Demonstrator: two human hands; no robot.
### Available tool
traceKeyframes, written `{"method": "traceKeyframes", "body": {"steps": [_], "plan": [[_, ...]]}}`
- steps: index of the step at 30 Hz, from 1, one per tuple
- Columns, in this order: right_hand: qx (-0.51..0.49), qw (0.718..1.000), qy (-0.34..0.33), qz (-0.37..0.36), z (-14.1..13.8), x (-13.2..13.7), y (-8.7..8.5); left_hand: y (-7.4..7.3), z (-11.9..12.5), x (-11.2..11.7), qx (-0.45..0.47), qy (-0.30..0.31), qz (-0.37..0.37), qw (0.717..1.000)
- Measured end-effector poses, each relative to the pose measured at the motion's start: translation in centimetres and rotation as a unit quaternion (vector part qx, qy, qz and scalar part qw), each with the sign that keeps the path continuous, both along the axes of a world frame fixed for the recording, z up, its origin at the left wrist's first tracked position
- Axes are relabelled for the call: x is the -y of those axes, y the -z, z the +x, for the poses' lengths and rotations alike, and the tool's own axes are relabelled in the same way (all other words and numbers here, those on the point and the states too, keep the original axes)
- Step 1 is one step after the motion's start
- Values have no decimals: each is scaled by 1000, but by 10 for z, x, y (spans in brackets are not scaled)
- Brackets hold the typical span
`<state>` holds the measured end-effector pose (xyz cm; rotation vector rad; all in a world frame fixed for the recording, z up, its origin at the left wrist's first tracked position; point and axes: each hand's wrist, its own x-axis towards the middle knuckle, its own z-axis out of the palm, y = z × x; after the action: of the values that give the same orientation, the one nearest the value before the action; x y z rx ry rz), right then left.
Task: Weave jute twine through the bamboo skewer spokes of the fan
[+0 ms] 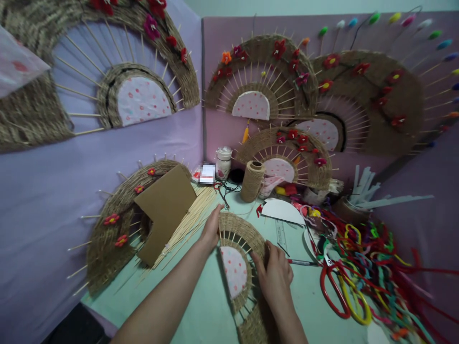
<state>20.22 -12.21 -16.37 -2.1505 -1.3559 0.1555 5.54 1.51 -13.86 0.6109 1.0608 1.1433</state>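
A small half-round woven fan (237,226) stands turned on the table before me, with thin sticks as ribs and a white half-circle of red-dotted cloth (234,273) at its centre. My left hand (211,229) holds its upper end at the left edge, fingers closed against the weave. On the outer curve, my right hand (275,270) grips the fan, its thumb near the ribs. Part of the woven band is hidden behind the right hand and forearm. A marker pen (303,262) lies just right of that hand.
Scissors with red and yellow handles (329,262) lie at right beside tangled coloured pipe cleaners (376,267). A twine spool (252,181), white jar (224,162) and white half-disc (283,210) are behind. Thin sticks (193,216) and cardboard (167,208) lie left. Decorated fans (256,48) hang around.
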Motion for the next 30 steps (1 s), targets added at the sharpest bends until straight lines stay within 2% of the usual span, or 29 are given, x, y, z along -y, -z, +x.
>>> {"method": "traceKeyframes", "body": {"steps": [2,4,9,14,17,20,23,25,28,30], "plan": [[-6,1000,-7,24,0,1,1,-3,-2,1,51,50,-20,997],[-15,999,-11,44,0,2,0,-3,-2,3,86,71,-29,993],[-43,997,-7,60,-2,1,-4,-4,-3,8,112,60,-37,991],[-57,996,-24,70,-1,3,-8,-12,-9,12,128,64,-45,989],[4,998,-23,58,5,10,-24,-20,-12,15,140,68,-30,987],[89,993,-15,78,9,10,-57,-30,-13,20,143,82,-12,986],[80,980,-101,153,4,-8,-92,-38,-13,26,134,88,15,987],[54,966,-175,183,-4,-29,-106,-41,-14,29,137,86,32,986],[38,949,-262,172,-11,-65,-109,-43,-15,31,141,84,53,985],[32,945,-276,173,-7,-86,-107,-43,-17,31,131,81,58,986]]}}
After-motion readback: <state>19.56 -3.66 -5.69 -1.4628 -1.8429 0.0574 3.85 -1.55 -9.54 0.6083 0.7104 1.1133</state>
